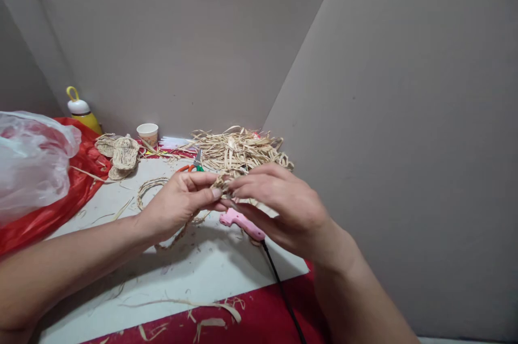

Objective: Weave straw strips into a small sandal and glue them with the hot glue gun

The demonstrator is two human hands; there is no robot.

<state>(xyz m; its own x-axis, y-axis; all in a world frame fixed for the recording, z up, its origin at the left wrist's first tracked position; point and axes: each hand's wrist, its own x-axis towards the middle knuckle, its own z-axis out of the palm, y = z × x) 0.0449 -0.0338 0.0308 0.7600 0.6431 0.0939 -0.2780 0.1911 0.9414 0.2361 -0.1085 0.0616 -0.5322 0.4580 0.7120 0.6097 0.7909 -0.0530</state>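
Observation:
My left hand point(180, 202) pinches a small piece of braided straw point(219, 182) between thumb and fingers, above the white board. Bent towards the same piece, my right hand point(283, 201) has its fingertips closed in on it; exactly what they grip is partly hidden. A straw braid point(146, 188) lies in a loop on the board behind and below my left hand. Beneath my right hand rests a pink glue gun point(245, 223) with a black cord, its front partly covered. Scissors point(196, 163) with orange and green handles lie just beyond my hands.
A heap of loose straw point(243, 147) sits at the back. Woven straw pieces point(124, 154), a paper cup point(148, 132), white sticks point(176, 142) and a yellow bottle point(83, 112) stand or lie back left. Plastic bags point(34, 166) fill the left. Straw scraps litter the white board point(97, 309). Grey walls enclose the table.

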